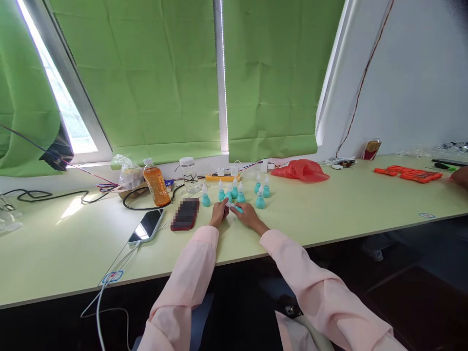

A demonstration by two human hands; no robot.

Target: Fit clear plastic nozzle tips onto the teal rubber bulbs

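Note:
Both hands meet over the table in front of me, around one small nasal aspirator (238, 209) with a teal bulb and a clear tip. My left hand (218, 213) is closed at the clear tip end. Closed around the teal bulb is my right hand (248, 216), which hides most of it. Whether the tip is fully seated on the bulb cannot be made out. Just beyond my fingers stand several similar upright aspirators (241, 197) in a loose cluster. One aspirator (205, 200) stands apart on the left, and another aspirator (260, 201) is nearest my right hand.
Left of my hands lie a dark red-edged pouch (185, 214) and a charging phone (146, 226). Behind are an orange drink bottle (156, 184), a clear jar (189, 176), a power strip (215, 177) and a red plastic bag (302, 170). Orange parts (411, 173) lie far right, near another person's hand.

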